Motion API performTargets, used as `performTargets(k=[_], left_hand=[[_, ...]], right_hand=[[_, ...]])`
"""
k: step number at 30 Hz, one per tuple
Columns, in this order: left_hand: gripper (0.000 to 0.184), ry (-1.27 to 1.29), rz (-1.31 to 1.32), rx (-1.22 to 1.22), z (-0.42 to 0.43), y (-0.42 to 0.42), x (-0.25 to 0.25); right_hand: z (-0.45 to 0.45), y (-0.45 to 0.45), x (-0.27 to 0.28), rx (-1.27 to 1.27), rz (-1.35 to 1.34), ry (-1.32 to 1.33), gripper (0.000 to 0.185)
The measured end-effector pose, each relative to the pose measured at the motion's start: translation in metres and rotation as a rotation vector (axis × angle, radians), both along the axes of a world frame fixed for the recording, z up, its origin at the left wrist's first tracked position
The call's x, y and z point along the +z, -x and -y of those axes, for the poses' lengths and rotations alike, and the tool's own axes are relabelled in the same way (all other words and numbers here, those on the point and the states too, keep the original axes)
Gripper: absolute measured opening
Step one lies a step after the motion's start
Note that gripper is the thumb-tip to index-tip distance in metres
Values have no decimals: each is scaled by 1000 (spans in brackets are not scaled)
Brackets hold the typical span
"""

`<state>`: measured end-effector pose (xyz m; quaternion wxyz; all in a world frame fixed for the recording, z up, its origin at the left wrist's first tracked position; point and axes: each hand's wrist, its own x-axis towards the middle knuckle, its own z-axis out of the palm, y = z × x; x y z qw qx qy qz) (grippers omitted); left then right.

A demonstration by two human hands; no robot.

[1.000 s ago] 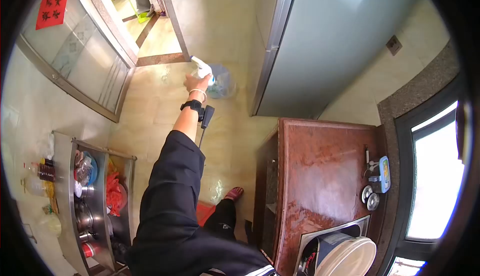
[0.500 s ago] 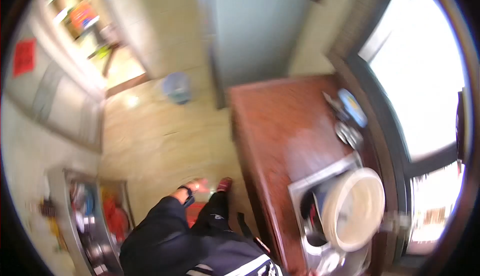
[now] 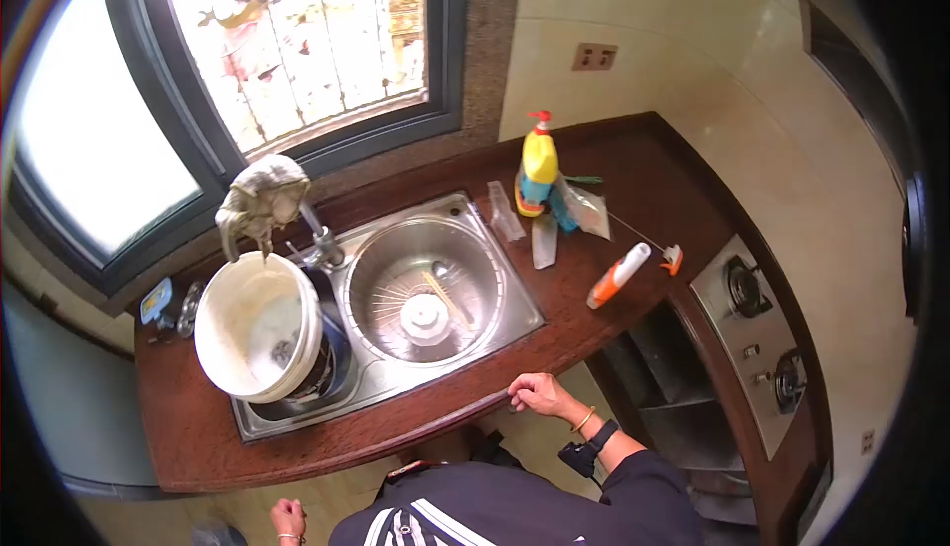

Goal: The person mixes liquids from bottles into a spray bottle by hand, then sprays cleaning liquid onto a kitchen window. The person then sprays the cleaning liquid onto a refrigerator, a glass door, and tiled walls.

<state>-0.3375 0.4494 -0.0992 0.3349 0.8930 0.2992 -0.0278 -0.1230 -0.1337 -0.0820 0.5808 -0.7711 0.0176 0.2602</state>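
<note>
All visible fingers (image 3: 518, 394) of the right hand (image 3: 537, 394) curl narrowly at the wooden table's (image 3: 198, 432) front edge, near the stainless-steel sink (image 3: 520, 311) (a white bucket (image 3: 233, 326) tilts over its left end), while the left hand (image 3: 287, 518), its grip too small to tell, hangs lower.

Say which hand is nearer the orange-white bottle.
Right. The right hand is front-left of the bottle, by the counter; the left hand is much farther left.

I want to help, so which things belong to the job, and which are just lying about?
Probably for the job, being nearest the right hand: counter, sink.

Probably just lying about, untouched: yellow bottle, orange-and-white bottle, spray top, bucket, grey cloth.
</note>
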Motion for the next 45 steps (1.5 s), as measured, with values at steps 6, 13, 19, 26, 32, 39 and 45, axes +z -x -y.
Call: performTargets(k=[6, 13, 19, 26, 32, 39, 45], left_hand=[[44, 33, 305, -387, 55, -143, 62], [32, 443, 332, -590, 134, -232, 74], [19, 512, 347, -630, 171, -244, 69], [29, 256, 487, -804, 266, -313, 119], [28, 114, 629, -878, 407, -415, 158], [36, -84, 698, -817, 528, -540, 144], [61, -102, 602, -583, 583, -628, 134]], right_hand=[[42, 32, 0, -294, -9, 65, 23], [79, 50, 78, -440, 64, 95, 30], [136, 23, 133, -714, 307, 52, 14], [250, -47, 124, -952, 429, -44, 17], [324, -99, 95, -840, 411, -161, 20], [393, -95, 75, -856, 311, -153, 14], [427, -54, 62, -942, 269, -132, 14]])
